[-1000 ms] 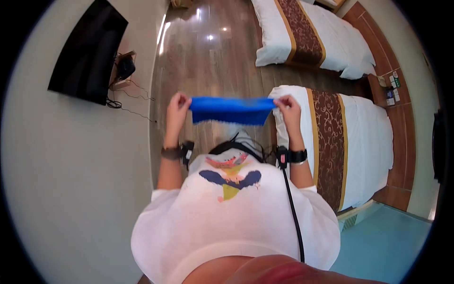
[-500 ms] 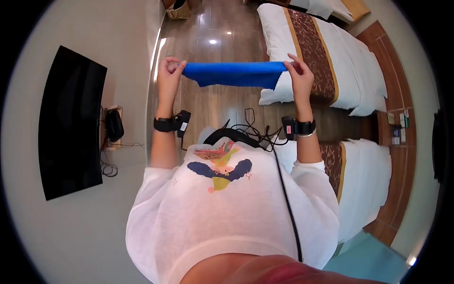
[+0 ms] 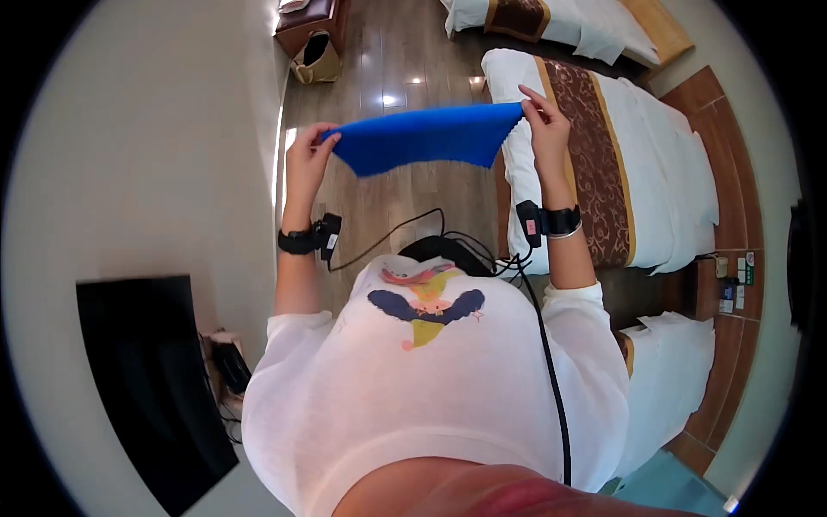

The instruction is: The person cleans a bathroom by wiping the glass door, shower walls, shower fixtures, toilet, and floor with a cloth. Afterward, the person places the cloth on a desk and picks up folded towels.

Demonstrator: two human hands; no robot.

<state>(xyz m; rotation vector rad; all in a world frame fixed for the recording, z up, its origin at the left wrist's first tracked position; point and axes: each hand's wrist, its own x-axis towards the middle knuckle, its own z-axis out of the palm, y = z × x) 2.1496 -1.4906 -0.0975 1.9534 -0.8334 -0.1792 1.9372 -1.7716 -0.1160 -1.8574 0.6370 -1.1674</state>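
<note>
A blue cloth [image 3: 422,138] hangs stretched between my two hands, above the wooden floor. My left hand [image 3: 308,157] pinches its left corner between thumb and fingers. At the opposite corner, my right hand [image 3: 546,129] grips the cloth with thumb and fingertips, one finger raised. The lower edge of the cloth sags and looks jagged on the right side. Each wrist wears a black band with a small black device.
Beds with white covers [image 3: 659,172] and brown runners stand on the right. A black television [image 3: 155,388] is on the left wall. A bag [image 3: 317,62] sits on the floor beside a brown bench [image 3: 323,26]. Black cables [image 3: 482,246] lie near my waist.
Both hands have moved up and farther apart with the cloth, which is now spread wider. The room has shifted in view, with the television lower and the bag and bench now visible.
</note>
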